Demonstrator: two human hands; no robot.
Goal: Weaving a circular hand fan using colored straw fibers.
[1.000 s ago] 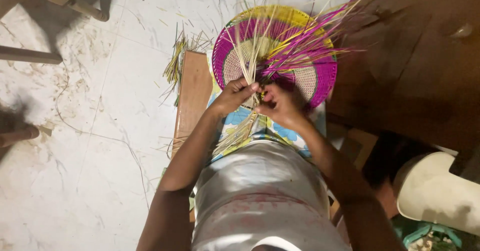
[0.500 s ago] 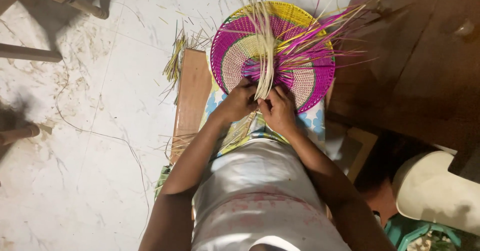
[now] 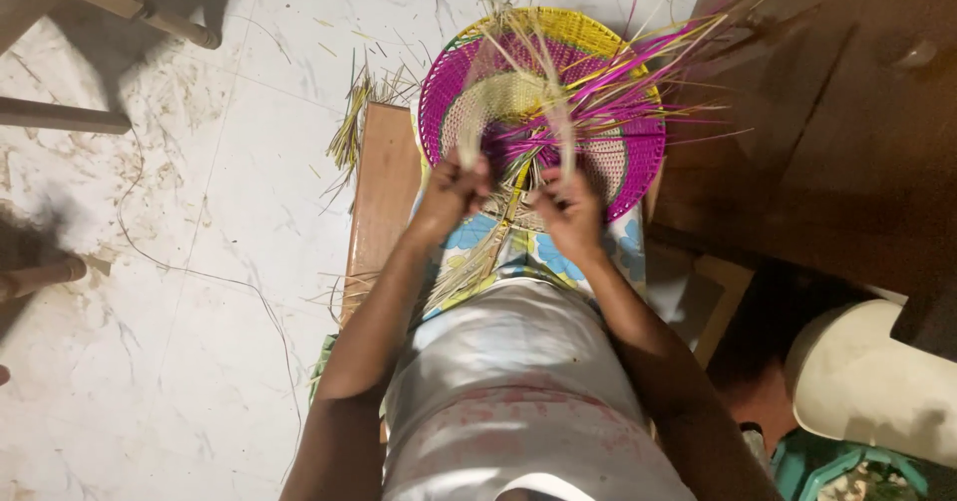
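Mid-weave: left hand (image 3: 454, 187) and right hand (image 3: 570, 205) each close on pale straws (image 3: 518, 92), held apart just before the basket (image 3: 543, 102); tucking them in seemingly demands tension.

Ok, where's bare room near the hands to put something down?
Bare floor lies on the left, between the wooden board and the chair legs, with only stray fibres. It is crowded ahead: left hand and right hand grip pale strands over the woven disc. The dark cabinet blocks the right.
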